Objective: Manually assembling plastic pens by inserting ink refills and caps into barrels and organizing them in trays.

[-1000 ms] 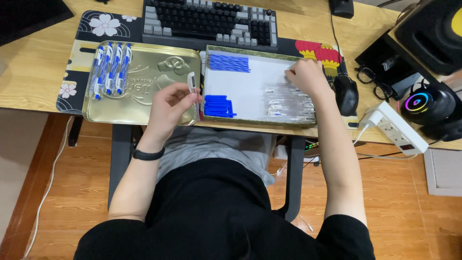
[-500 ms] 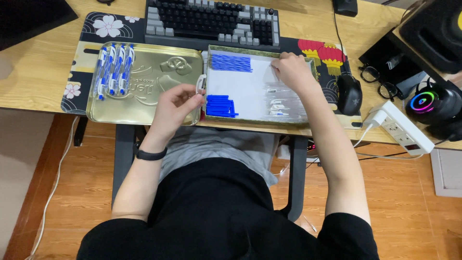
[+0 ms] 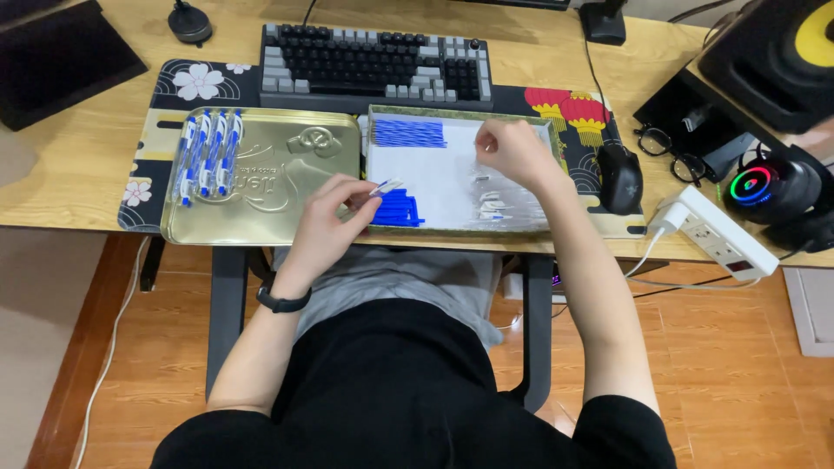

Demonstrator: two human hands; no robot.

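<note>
The left hand point(image 3: 326, 217) pinches a white-and-blue pen part point(image 3: 385, 187) in closed fingertips, hovering over the seam between the gold tin lid point(image 3: 278, 213) and the open white-lined tray point(image 3: 443, 187). The right hand point(image 3: 512, 149), fingers curled together on something too small to tell, hangs above the tray's far right area. Blue caps point(image 3: 398, 210) lie against the tray's near edge, finished pens point(image 3: 207, 155) along the lid's far left, with bare lid between.

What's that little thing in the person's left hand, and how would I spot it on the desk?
Start at the keyboard; in front of it lie a gold lid and a white-lined tray. Between them the left hand pinches a pen part, white with a blue tip. It alone is lifted, unlike the blue pieces in the tray.
</note>
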